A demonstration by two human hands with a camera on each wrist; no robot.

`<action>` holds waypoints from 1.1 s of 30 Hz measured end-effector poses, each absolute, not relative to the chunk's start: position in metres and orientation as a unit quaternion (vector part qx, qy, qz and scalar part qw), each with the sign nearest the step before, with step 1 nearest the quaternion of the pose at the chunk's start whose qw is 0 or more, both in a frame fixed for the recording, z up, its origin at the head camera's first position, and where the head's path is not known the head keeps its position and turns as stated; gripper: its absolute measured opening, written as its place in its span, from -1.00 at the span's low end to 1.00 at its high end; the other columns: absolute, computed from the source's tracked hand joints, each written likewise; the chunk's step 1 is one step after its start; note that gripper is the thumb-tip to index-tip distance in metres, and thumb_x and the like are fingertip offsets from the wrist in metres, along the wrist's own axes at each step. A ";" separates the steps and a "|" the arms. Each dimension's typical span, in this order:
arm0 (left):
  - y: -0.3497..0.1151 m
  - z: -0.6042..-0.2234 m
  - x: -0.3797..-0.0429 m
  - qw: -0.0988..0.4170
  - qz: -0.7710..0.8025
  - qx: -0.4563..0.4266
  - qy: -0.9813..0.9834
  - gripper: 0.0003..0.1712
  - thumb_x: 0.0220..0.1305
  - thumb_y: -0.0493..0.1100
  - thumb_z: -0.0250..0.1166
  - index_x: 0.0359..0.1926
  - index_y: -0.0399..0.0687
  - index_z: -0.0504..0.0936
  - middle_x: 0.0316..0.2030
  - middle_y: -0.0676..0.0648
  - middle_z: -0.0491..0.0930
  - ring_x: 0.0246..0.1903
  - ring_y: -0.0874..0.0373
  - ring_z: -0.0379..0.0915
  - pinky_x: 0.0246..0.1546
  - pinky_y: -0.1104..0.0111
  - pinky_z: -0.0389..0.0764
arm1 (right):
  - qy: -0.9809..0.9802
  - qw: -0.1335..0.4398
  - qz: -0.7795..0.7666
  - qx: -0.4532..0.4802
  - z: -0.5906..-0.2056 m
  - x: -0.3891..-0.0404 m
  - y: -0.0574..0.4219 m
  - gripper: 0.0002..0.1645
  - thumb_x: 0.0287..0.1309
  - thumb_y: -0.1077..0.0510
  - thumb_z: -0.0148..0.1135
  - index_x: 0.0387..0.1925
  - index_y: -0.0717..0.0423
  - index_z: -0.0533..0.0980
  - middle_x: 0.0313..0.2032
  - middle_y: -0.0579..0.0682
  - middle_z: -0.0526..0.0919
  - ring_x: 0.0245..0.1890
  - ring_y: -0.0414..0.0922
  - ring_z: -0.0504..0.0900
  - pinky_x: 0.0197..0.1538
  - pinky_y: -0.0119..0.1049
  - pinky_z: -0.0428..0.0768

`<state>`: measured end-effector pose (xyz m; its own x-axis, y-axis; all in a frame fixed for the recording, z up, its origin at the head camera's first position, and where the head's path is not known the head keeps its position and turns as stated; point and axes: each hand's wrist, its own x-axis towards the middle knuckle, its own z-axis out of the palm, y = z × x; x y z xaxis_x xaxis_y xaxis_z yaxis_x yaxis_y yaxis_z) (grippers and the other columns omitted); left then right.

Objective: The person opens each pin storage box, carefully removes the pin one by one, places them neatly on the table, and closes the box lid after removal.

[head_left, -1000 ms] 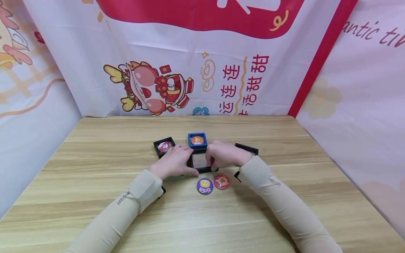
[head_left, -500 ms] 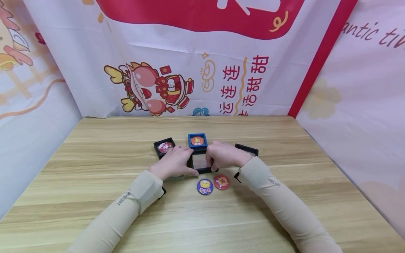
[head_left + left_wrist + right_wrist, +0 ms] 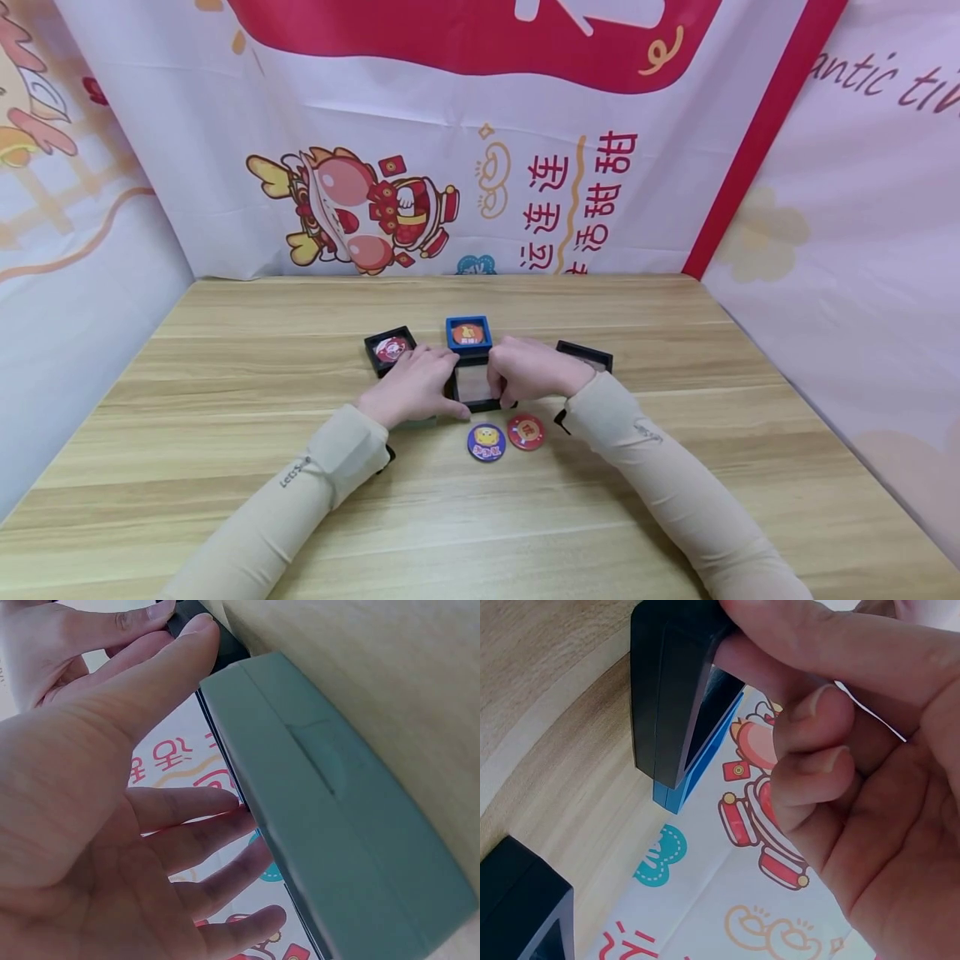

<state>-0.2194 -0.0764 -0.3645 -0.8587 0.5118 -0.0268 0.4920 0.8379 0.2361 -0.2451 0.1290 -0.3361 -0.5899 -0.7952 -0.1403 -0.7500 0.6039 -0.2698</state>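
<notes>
Near the table's middle lies a square black display frame (image 3: 474, 382) with a clear window. My left hand (image 3: 412, 387) spans its left side, thumb at the near corner and fingers toward the far one. My right hand (image 3: 528, 367) pinches its near right edge between thumb and index finger, other fingers curled, as the right wrist view shows. A grey-green case (image 3: 330, 802) stands under my left palm, mostly hidden in the head view. Two round badges, one purple (image 3: 486, 442) and one red (image 3: 526, 432), lie just in front of the frame.
Behind the black frame sits a blue frame (image 3: 468, 335) with an orange badge inside. Another black frame (image 3: 389, 348), holding a red badge, is at the left, partly behind my left hand. A further black frame (image 3: 585, 355) lies right, partly hidden by my right wrist.
Both hands stay on the black frame almost without moving. The badges and the other frames keep their places.
</notes>
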 end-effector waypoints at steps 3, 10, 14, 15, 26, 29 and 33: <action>-0.075 -0.364 -0.219 0.045 0.110 0.262 0.958 0.00 0.02 0.31 0.46 0.29 -0.28 0.44 0.20 -0.25 0.47 0.15 -0.15 0.30 0.22 -0.11 0.24 | 0.889 0.125 -0.089 -0.432 -0.336 -0.245 0.130 -0.82 -0.15 0.30 0.59 -0.47 0.01 0.75 -0.49 -0.24 0.68 -0.45 -0.35 0.60 -0.35 -0.48 0.57; -0.073 -0.363 -0.218 0.048 0.111 0.261 0.958 -0.01 0.01 0.31 0.47 0.27 -0.29 0.46 0.18 -0.24 0.49 0.12 -0.14 0.31 0.20 -0.10 0.26 | 0.892 0.133 -0.092 -0.423 -0.338 -0.245 0.131 -0.82 -0.14 0.29 0.59 -0.47 -0.01 0.75 -0.48 -0.26 0.67 -0.44 -0.35 0.60 -0.34 -0.47 0.58; -0.072 -0.363 -0.218 0.050 0.108 0.258 0.959 -0.04 0.01 0.31 0.47 0.24 -0.29 0.48 0.14 -0.23 0.51 0.10 -0.13 0.32 0.20 -0.09 0.28 | 0.890 0.130 -0.092 -0.427 -0.338 -0.245 0.133 -0.82 -0.13 0.30 0.59 -0.46 -0.01 0.75 -0.47 -0.26 0.68 -0.44 -0.35 0.61 -0.33 -0.47 0.58; -0.072 -0.363 -0.218 0.049 0.107 0.258 0.959 -0.04 0.01 0.31 0.47 0.23 -0.29 0.48 0.13 -0.24 0.51 0.10 -0.14 0.32 0.19 -0.09 0.28 | 0.889 0.129 -0.092 -0.429 -0.338 -0.245 0.133 -0.82 -0.13 0.30 0.59 -0.46 -0.01 0.75 -0.47 -0.25 0.68 -0.44 -0.35 0.61 -0.33 -0.47 0.58; -0.077 -0.360 -0.219 0.057 0.100 0.257 0.960 0.03 -0.01 0.36 0.45 0.25 -0.34 0.45 0.16 -0.30 0.45 0.16 -0.18 0.29 0.21 -0.05 0.31 | 0.881 0.096 -0.088 -0.454 -0.340 -0.245 0.131 -0.81 -0.14 0.32 0.59 -0.46 0.00 0.75 -0.46 -0.23 0.69 -0.43 -0.35 0.61 -0.33 -0.51 0.57; -0.080 -0.359 -0.219 0.058 0.098 0.257 0.960 0.04 -0.01 0.37 0.45 0.24 -0.35 0.46 0.16 -0.30 0.45 0.16 -0.18 0.30 0.21 -0.04 0.31 | 0.879 0.087 -0.084 -0.462 -0.341 -0.245 0.130 -0.81 -0.15 0.31 0.59 -0.45 0.01 0.75 -0.45 -0.22 0.70 -0.42 -0.35 0.62 -0.32 -0.51 0.56; -0.082 -0.359 -0.219 0.059 0.099 0.257 0.959 0.04 -0.01 0.37 0.44 0.25 -0.35 0.46 0.17 -0.31 0.44 0.16 -0.18 0.30 0.21 -0.04 0.31 | 0.878 0.082 -0.085 -0.463 -0.343 -0.245 0.129 -0.82 -0.13 0.30 0.58 -0.43 0.02 0.75 -0.43 -0.20 0.70 -0.41 -0.34 0.62 -0.30 -0.50 0.56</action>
<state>-0.2195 -0.0820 -0.3589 -0.8605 0.5056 -0.0628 0.4821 0.8479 0.2207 -0.2449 0.1288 -0.3428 -0.5571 -0.8278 -0.0658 -0.7999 0.5562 -0.2255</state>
